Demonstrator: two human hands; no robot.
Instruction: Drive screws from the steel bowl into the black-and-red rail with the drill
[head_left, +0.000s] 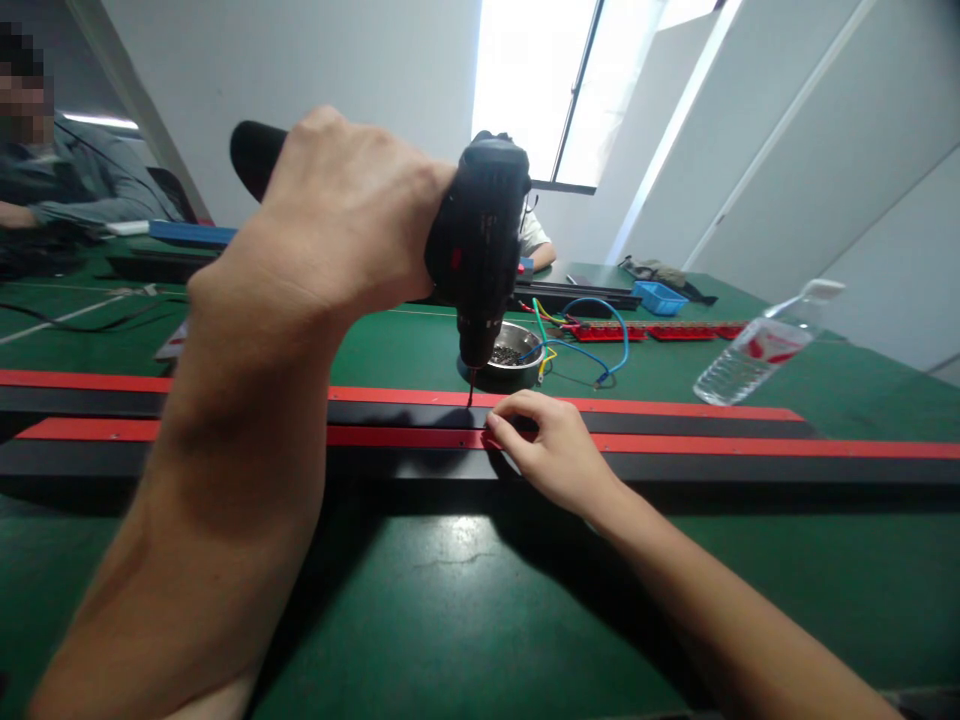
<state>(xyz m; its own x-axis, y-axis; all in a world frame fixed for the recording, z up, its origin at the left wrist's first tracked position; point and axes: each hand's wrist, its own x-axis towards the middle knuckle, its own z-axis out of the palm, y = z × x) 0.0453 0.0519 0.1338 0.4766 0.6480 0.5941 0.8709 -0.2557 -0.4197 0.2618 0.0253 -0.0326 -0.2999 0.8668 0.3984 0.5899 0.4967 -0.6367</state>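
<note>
My left hand [352,200] is wrapped round the handle of a black cordless drill [484,230], held up with its chuck pointing down. A thin bit [471,388] extends from the chuck and its tip hangs close over the bars; whether it touches cannot be made out. My right hand [551,440] rests by the front black bar [420,464], thumb and forefinger pinched together at its red strip [397,437]. Whatever lies between those fingertips is too small to see. Just behind runs a second black bar with a red strip [675,408].
Behind the bars stands a metal bowl [517,345] of small screws. Coloured wires [622,335], red modules [675,333], a blue basket [660,297] and a tilted-looking water bottle [765,345] are on the green table [465,590]. One person [105,175] sits left, another person's arm [536,245] shows behind.
</note>
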